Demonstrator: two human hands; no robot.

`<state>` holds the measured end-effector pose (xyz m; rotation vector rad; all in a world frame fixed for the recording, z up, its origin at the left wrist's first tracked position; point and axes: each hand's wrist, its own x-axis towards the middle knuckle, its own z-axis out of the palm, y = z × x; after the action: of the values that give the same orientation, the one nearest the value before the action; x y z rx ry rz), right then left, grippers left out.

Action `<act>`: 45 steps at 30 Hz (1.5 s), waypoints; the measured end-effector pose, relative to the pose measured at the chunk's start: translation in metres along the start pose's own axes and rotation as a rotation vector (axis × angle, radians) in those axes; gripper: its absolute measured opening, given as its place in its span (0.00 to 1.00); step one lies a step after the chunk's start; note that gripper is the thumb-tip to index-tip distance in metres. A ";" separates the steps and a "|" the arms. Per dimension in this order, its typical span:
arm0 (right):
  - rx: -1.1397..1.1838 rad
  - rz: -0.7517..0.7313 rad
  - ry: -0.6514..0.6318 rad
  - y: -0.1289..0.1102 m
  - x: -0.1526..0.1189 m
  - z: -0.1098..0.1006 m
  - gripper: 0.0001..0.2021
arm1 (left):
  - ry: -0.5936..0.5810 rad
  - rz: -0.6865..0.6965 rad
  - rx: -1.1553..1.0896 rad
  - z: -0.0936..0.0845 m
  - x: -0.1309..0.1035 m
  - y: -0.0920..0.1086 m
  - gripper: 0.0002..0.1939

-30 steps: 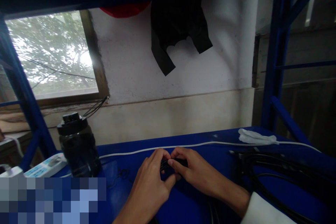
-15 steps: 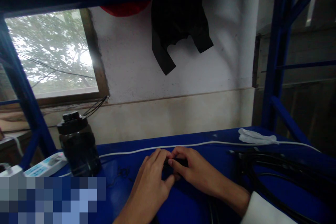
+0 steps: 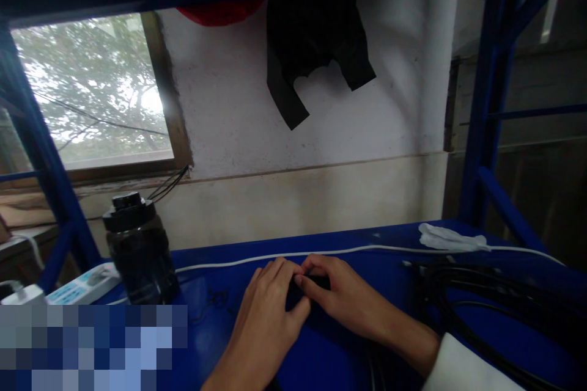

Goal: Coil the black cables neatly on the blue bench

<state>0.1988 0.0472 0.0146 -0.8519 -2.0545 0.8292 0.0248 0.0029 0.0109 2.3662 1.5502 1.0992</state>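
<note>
Above the blue shelf, my left hand and my right hand meet at their fingertips. The fingers of both are bent and pinched together. A bit of something dark shows under the right fingers, too small and shadowed to name. What lies between the fingertips is hidden by the hands. Small dark curled bits lie on the shelf to the left of my left hand. A thick coil of black cable rests to the right of my right hand.
A dark bottle stands at left beside a white power strip. One white cable runs along the back, with a crumpled whitish wrap on it at right. Blue posts frame the shelf; a black bag hangs on the wall.
The view has shifted very slightly. Both hands stay together in nearly the same place, with the left fingers moved a little and less of the dark thing showing.
</note>
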 end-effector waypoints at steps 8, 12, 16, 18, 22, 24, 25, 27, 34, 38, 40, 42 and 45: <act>0.047 0.007 -0.008 -0.002 0.001 0.001 0.06 | -0.002 -0.010 -0.005 -0.001 0.002 0.003 0.15; 0.038 0.010 -0.014 -0.003 0.001 0.001 0.07 | 0.008 -0.020 -0.024 0.001 0.003 0.002 0.14; 0.041 0.009 -0.008 -0.001 0.001 0.002 0.07 | 0.022 -0.031 -0.044 0.002 0.003 0.000 0.14; 0.035 0.014 -0.008 -0.001 0.001 0.002 0.08 | 0.017 -0.035 -0.060 0.002 0.004 -0.001 0.13; 0.027 -0.005 -0.012 0.002 0.000 0.001 0.07 | 0.008 -0.055 -0.092 0.003 0.003 -0.005 0.10; 0.010 -0.018 -0.006 0.004 0.000 0.001 0.06 | 0.004 -0.067 -0.098 0.004 0.002 -0.007 0.10; -0.003 -0.021 -0.003 0.005 0.000 0.002 0.06 | 0.002 -0.072 -0.099 0.004 0.002 -0.009 0.10; -0.032 -0.030 0.006 0.008 0.000 0.002 0.05 | 0.000 -0.078 -0.100 0.004 0.001 -0.011 0.10; -0.063 -0.060 0.028 0.011 0.000 0.002 0.02 | 0.008 -0.071 -0.101 0.005 0.003 -0.014 0.10; -0.078 -0.056 0.022 0.011 0.000 0.002 0.02 | 0.004 -0.066 -0.100 0.005 0.004 -0.015 0.10; -0.094 -0.057 0.025 0.010 -0.001 0.002 0.02 | 0.011 -0.063 -0.102 0.005 0.003 -0.015 0.11; -0.101 -0.060 0.028 0.010 -0.001 0.003 0.02 | 0.011 -0.066 -0.101 0.004 0.003 -0.015 0.11; -0.093 -0.068 0.024 0.011 -0.002 0.003 0.03 | 0.003 -0.072 -0.094 0.003 0.002 -0.013 0.11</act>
<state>0.2003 0.0507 0.0041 -0.8334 -2.1022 0.6878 0.0177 0.0118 0.0039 2.2320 1.5361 1.1343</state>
